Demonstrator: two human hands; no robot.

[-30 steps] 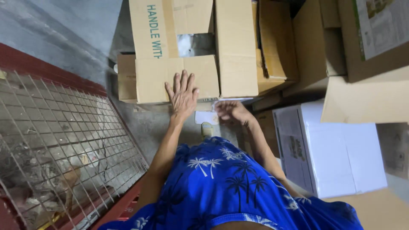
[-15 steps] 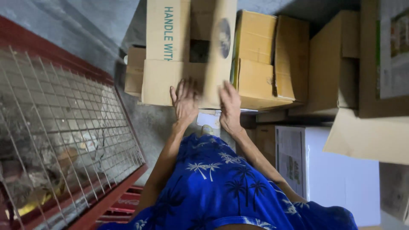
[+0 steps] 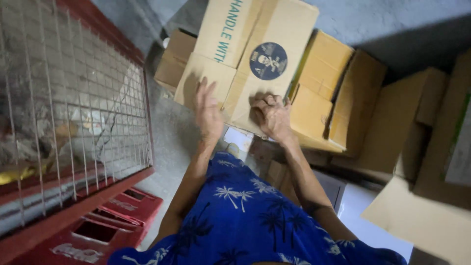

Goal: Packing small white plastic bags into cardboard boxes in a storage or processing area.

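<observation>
The person stood bent over a heap of cartons on the grey concrete floor (image 3: 169, 132), with both bare hands on the large brown cardboard box (image 3: 274, 29) that bore teal lettering and a round dark sticker. That box lay tilted on top of the pile, its flaps toward the person. The left hand (image 3: 207, 110) rested flat against the near flap, fingers spread apart and straight, gripping nothing. The right hand (image 3: 273, 116) lay just beside it, knuckles up and fingers curled over the lower edge of the flap below the sticker; whether they had truly clamped on the cardboard could not be told from where I stood.

To the right of that box sat a smaller yellowish-brown cardboard carton (image 3: 319, 91), touching it, and beyond it more open brown cartons leaned against one another. A white box (image 3: 365, 216) lay low down near the person's right forearm. On the left rose a wire-mesh cage with a red frame (image 3: 73, 127), and beneath it a red plastic bottle crate (image 3: 105, 228) stood on the floor. The person's blue dress with white palm-tree print (image 3: 250, 221) filled the foreground.
</observation>
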